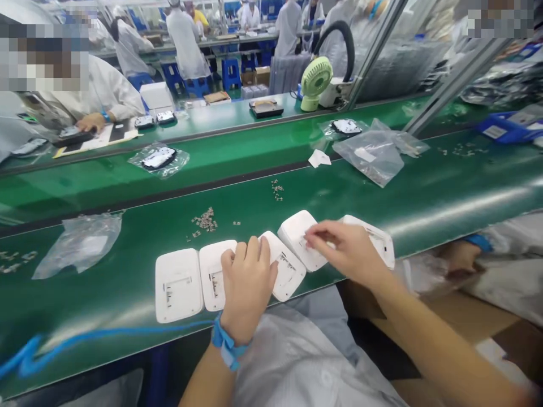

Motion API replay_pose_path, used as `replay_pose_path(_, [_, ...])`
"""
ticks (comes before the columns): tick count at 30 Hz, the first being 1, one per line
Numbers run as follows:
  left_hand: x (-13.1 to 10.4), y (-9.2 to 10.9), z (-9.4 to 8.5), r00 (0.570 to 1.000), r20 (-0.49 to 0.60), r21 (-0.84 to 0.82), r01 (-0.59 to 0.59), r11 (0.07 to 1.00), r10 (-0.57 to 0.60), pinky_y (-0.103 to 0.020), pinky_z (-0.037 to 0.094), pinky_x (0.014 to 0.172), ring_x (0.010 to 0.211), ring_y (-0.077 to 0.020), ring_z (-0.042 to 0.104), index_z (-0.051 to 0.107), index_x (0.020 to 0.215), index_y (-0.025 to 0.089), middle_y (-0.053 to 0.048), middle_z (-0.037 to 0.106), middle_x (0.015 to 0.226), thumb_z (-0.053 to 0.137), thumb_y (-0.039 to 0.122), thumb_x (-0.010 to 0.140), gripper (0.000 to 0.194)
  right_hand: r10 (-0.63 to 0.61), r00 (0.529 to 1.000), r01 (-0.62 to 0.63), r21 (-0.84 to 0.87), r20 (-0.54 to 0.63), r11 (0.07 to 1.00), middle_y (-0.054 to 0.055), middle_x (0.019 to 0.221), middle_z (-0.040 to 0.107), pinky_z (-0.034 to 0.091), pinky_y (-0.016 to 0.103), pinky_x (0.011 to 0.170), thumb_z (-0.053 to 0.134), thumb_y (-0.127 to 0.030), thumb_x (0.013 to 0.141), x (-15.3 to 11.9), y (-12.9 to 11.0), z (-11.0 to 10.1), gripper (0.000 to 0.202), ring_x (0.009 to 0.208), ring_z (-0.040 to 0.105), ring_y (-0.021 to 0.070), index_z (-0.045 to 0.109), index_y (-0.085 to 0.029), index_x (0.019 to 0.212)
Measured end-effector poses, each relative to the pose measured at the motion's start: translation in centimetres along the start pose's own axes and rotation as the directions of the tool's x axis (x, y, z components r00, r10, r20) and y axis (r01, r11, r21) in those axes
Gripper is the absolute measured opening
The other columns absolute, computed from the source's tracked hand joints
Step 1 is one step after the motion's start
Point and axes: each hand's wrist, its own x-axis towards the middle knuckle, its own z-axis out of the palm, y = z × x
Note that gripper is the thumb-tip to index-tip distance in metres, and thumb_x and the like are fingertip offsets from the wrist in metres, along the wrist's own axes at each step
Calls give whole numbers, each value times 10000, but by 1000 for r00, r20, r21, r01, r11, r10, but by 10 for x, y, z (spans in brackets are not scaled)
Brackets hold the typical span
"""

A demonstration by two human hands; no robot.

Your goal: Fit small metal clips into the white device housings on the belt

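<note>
Five white plastic housings lie in a row along the near edge of the green work surface: the leftmost [178, 285], the second [207, 254], a tilted middle one [288, 274], the fourth [299, 226] and the rightmost [384, 249]. My left hand [250, 277], with a blue wrist strap [229, 345], rests over the second and middle housings, fingers bent and thumb apart. Above the fourth housing my right hand [345, 249] has thumb and index fingertips pinched together; anything between them is too small to make out. Small metal parts [206, 219] are heaped behind the housings.
A plastic bag [85, 243] lies at the left, another [371, 155] at the back right. Wrapped units [158, 157] sit on the belt [237, 150] beyond. A green fan [316, 82] stands behind. A co-worker's hand [462, 257] is at the right; blue cord [127, 333] crosses the near left.
</note>
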Motion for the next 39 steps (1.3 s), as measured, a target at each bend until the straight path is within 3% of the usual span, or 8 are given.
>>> replay_pose_path(3, [-7,-7,-7,996,-86,-68,7,998,-13,-448,356,846,1028,-253,632,599,1293,196,-112,655,1309,526,320,983,342,79,991,-72,68,-110,995,4,814,741,573,261,619,642,-216,891,-49,-11,15,54,707,713,166,691,-236,904])
replay_pose_path(6, [-17,-35,-17,983,-171,-91,54,994,-69,-449,337,949,1208,-257,604,651,1226,226,-101,628,1381,475,136,966,326,76,984,-57,118,-162,991,37,928,721,596,302,703,619,-163,907,-84,-23,37,93,843,710,194,662,-242,930])
replay_pose_path(10, [-27,-72,-22,998,-38,-10,43,999,-43,-460,309,979,1365,-275,500,641,1246,244,-88,574,1459,427,81,957,395,-120,974,150,157,-190,976,89,1035,662,583,375,795,571,-55,885,-104,-35,79,217,963,667,226,622,-227,1007])
replay_pose_path(13, [-29,-79,-20,997,69,5,24,1000,-25,-444,317,906,1295,-260,545,638,1249,278,-62,594,1440,459,161,988,337,-191,952,226,126,-239,966,86,1017,645,557,391,793,561,-18,874,-96,-34,104,269,947,639,223,601,-223,1043])
replay_pose_path(19, [-37,-53,-19,989,23,82,146,986,-149,-432,299,787,994,-253,598,651,1231,283,-60,675,1286,552,310,985,267,-118,963,155,143,-241,977,55,953,626,516,366,746,588,-76,906,-64,-33,102,161,875,600,194,612,-222,970])
replay_pose_path(24, [-49,-24,-18,972,-81,114,227,967,-219,-405,303,753,893,-238,578,669,1163,240,-56,707,1142,572,324,976,227,-122,972,146,110,-201,983,46,929,632,513,382,747,616,-109,900,-69,-40,87,132,879,586,206,630,-234,940])
replay_pose_path(27, [-55,-11,-19,965,-80,124,258,958,-250,-392,295,717,856,-238,569,674,1110,223,-57,706,1095,577,354,972,213,-150,975,166,93,-163,982,50,934,633,515,382,740,611,-101,897,-76,-40,88,144,877,583,208,627,-233,951])
replay_pose_path(39, [-61,0,-19,969,-80,125,243,962,-235,-406,301,766,817,-225,569,662,1030,179,-56,686,923,579,347,970,197,-46,985,29,-106,-165,994,45,853,636,512,326,671,607,-52,861,-77,-45,94,146,806,588,186,650,-181,807])
